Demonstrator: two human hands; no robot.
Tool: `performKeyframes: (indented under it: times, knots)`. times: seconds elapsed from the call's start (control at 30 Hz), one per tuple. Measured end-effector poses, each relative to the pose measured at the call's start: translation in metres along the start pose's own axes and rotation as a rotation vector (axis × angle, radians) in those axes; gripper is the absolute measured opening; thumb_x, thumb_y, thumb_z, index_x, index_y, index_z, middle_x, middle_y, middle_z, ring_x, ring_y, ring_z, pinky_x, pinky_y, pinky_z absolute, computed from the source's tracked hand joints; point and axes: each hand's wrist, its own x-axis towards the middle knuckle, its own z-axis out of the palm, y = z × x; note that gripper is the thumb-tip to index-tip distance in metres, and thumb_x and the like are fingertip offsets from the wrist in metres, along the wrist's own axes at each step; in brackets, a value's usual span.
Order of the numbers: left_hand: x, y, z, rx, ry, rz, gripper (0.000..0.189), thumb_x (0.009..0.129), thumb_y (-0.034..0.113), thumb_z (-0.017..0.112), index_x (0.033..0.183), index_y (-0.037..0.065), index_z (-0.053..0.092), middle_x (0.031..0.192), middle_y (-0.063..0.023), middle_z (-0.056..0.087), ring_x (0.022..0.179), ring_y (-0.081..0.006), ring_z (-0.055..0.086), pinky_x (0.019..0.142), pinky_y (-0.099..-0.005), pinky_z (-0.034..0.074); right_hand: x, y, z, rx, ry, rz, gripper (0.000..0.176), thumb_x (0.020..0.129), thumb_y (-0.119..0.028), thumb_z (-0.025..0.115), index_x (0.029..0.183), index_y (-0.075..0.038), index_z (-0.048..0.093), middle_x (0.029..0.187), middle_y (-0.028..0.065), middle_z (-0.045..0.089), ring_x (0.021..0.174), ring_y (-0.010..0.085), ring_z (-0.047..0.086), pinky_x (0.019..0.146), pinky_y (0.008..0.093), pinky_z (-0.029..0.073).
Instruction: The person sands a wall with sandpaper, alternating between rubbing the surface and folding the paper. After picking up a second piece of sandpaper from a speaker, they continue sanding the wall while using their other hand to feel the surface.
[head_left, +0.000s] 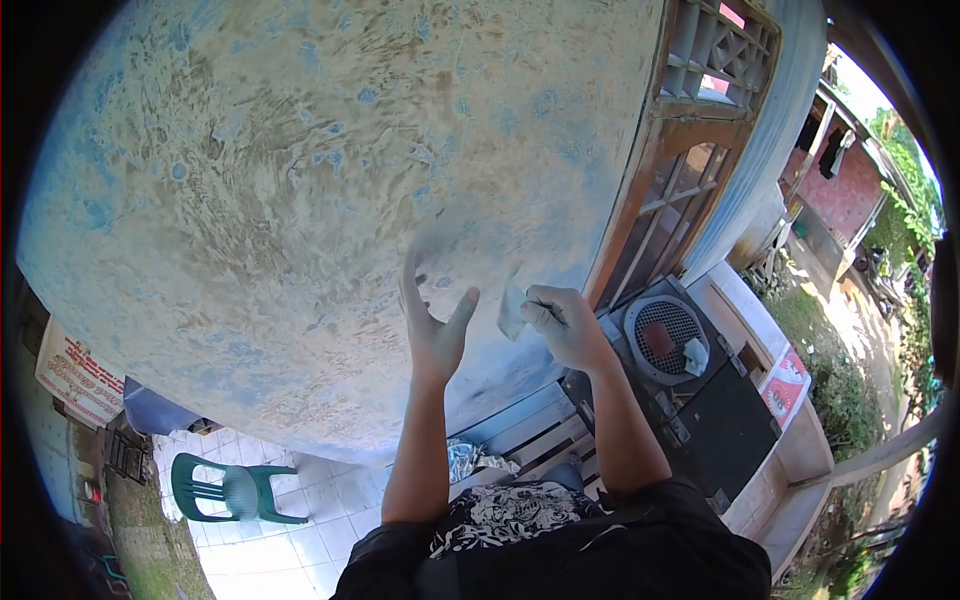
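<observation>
A patchy wall [300,200], blue under worn beige with brown streaks, fills most of the view. My left hand [436,335] is raised before it with the thumb spread away from the fingers, and its fingertips blur toward the surface. To its right, my right hand [566,325] pinches a thin, pale, flat piece [512,308] between thumb and fingers. That piece hangs down at a tilt close to the wall, between my two hands. Both hands look coated in whitish dust.
A wooden-framed window [665,210] borders the wall on the right. Below it stands a black speaker box [725,435] with a round grille [665,340]. A slatted bench [530,435] holds crumpled cloth by my legs. A green plastic chair [270,495] stands on white tiles [330,510] at lower left.
</observation>
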Motion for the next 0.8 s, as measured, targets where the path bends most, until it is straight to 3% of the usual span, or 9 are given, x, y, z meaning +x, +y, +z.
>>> performKeyframes:
  times: [0.07,0.13,0.17,0.27,0.3,0.33,0.4,0.6,0.8]
  knots:
    - [0.007,0.011,-0.009,0.202,0.032,0.217,0.04,0.1,0.025,0.073,0.132,0.002,0.071,0.135,-0.0212,0.066,0.137,-0.0289,0.054,0.114,-0.0467,0.039,0.001,0.002,-0.016,0.18,-0.263,-0.01,0.023,0.103,-0.014,0.066,0.088,0.003,0.063,0.071,0.0013,0.056,0.068,0.0085,0.047,0.063,0.0291,0.04]
    - [0.011,0.017,-0.02,0.282,-0.583,0.328,0.042,0.097,0.025,0.075,0.134,0.005,0.071,0.134,-0.0172,0.069,0.136,-0.0336,0.055,0.118,-0.0521,0.034,0.005,0.02,-0.02,0.259,-0.267,-0.045,0.023,0.103,-0.013,0.066,0.086,0.003,0.063,0.072,0.001,0.056,0.069,0.0085,0.047,0.063,0.0297,0.04]
    - [0.011,0.022,-0.017,0.28,-0.616,0.368,0.029,0.099,0.026,0.073,0.118,0.005,0.074,0.121,-0.0152,0.073,0.123,-0.0293,0.062,0.111,-0.0452,0.042,0.006,0.029,-0.023,0.334,-0.273,-0.091,0.023,0.102,-0.012,0.066,0.085,0.003,0.063,0.073,0.0007,0.057,0.069,0.0086,0.046,0.063,0.0302,0.04]
    - [0.008,0.011,-0.016,0.073,-0.72,0.09,0.021,0.098,0.022,0.072,0.104,0.002,0.072,0.102,-0.0105,0.074,0.098,-0.0294,0.066,0.094,-0.0396,0.047,0.013,0.029,-0.034,0.366,-0.416,-0.171,0.025,0.102,-0.014,0.067,0.086,0.004,0.065,0.074,0.0003,0.06,0.072,0.0082,0.047,0.063,0.031,0.041]
    - [0.008,0.009,-0.012,0.085,-0.679,0.175,0.023,0.101,0.023,0.07,0.095,0.0,0.068,0.085,-0.0103,0.071,0.076,-0.0229,0.06,0.075,-0.0361,0.047,0.011,0.025,-0.032,0.363,-0.414,-0.174,0.025,0.102,-0.014,0.067,0.086,0.004,0.065,0.074,0.0003,0.06,0.072,0.0082,0.047,0.063,0.031,0.041]
    - [0.005,0.009,-0.012,0.084,-0.681,0.178,0.023,0.101,0.023,0.07,0.095,0.0,0.068,0.085,-0.0103,0.071,0.076,-0.0229,0.06,0.075,-0.0361,0.047,0.008,0.021,-0.028,0.304,-0.305,-0.113,0.026,0.103,-0.016,0.067,0.086,0.004,0.066,0.073,0.0013,0.058,0.071,0.0079,0.047,0.063,0.0311,0.041]
    - [-0.002,0.01,-0.012,0.021,-0.679,-0.22,0.025,0.103,0.021,0.066,0.094,-0.002,0.068,0.074,-0.0127,0.067,0.065,-0.0203,0.056,0.064,-0.0343,0.045,0.002,0.01,-0.019,0.246,-0.195,-0.044,0.027,0.103,-0.017,0.067,0.085,0.004,0.066,0.071,0.0023,0.057,0.071,0.0077,0.046,0.062,0.0312,0.041]
    - [-0.007,0.01,0.003,0.147,-0.519,-0.048,0.028,0.107,0.019,0.06,0.091,-0.003,0.066,0.07,-0.0092,0.066,0.066,-0.0126,0.062,0.064,-0.0309,0.049,-0.01,-0.006,0.005,0.095,0.027,-0.006,0.034,0.104,-0.021,0.068,0.082,0.004,0.064,0.063,0.0057,0.049,0.063,0.0089,0.043,0.057,0.0321,0.039]
    - [-0.021,0.019,-0.003,-0.065,-0.568,-0.119,0.027,0.109,0.015,0.057,0.091,-0.002,0.065,0.073,-0.0067,0.067,0.069,-0.0093,0.062,0.063,-0.0279,0.051,-0.013,0.0,0.018,-0.069,0.219,-0.167,0.031,0.104,-0.018,0.066,0.084,0.005,0.067,0.061,0.0077,0.053,0.059,0.0111,0.045,0.056,0.0335,0.04]
